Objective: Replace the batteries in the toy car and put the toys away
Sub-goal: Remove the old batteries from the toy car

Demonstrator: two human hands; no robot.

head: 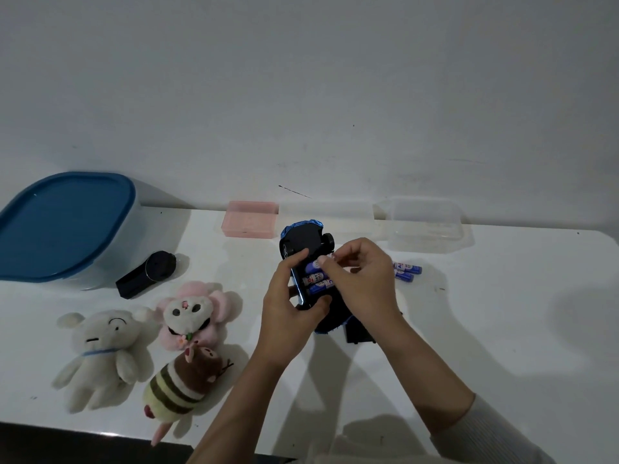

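Note:
A blue toy car (303, 241) lies upside down, black underside up, its battery bay holding blue batteries (316, 279). My left hand (288, 309) grips the car from the left side. Thumb and fingers of my right hand (360, 276) pinch the top battery at the bay's upper edge. Two loose blue batteries (407, 270) lie on the table just right of my right hand. A black cover piece (358, 331) rests under my right wrist. Three plush toys lie at the left: a white bear (100, 356), a pink one (194, 313) and a striped bee (184, 386).
A big white bin with a blue lid (63, 226) stands at the far left, a black remote-like object (147, 272) beside it. A pink box (249, 218) and a clear plastic container (425, 224) sit against the wall. The table's front edge (100, 433) is near.

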